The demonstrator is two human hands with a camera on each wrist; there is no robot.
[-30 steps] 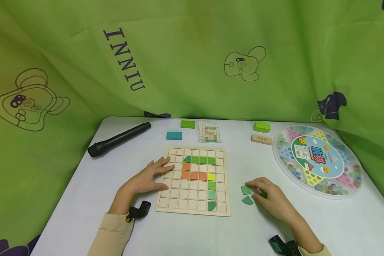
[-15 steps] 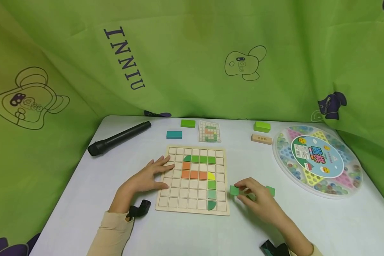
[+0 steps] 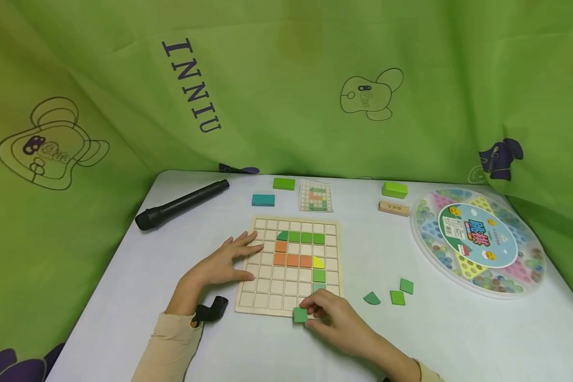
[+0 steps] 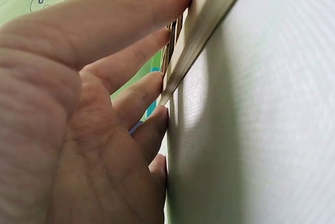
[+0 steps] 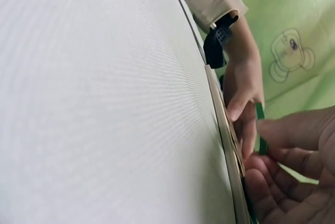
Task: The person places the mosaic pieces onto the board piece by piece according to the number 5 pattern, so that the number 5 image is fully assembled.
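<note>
My right hand [image 3: 336,321] pinches a square green tile [image 3: 300,315] at the near edge of the wooden grid board [image 3: 262,286]; in the right wrist view the tile [image 5: 260,130] is seen edge-on between thumb and fingers. Spread fingers of my left hand [image 3: 226,261] rest on the board's left edge, and the left wrist view shows the thumb and fingertips along its side. Set in the grid are green tiles [image 3: 305,237], orange tiles [image 3: 293,260], a yellow rounded tile [image 3: 318,262] and more green ones below it. The right hand hides the board's near right corner.
Right of the board lie a quarter-round green tile [image 3: 372,298] and two square green tiles [image 3: 398,297]. Behind stand a pattern card [image 3: 316,197], a teal block [image 3: 263,200], green blocks [image 3: 394,190] and a wooden block [image 3: 393,208]. A microphone [image 3: 181,205] and a round marble game [image 3: 477,241] flank them.
My right hand has picked up a square green tile from the table and carried it left to the board's near edge. The left hand stays on the board.
</note>
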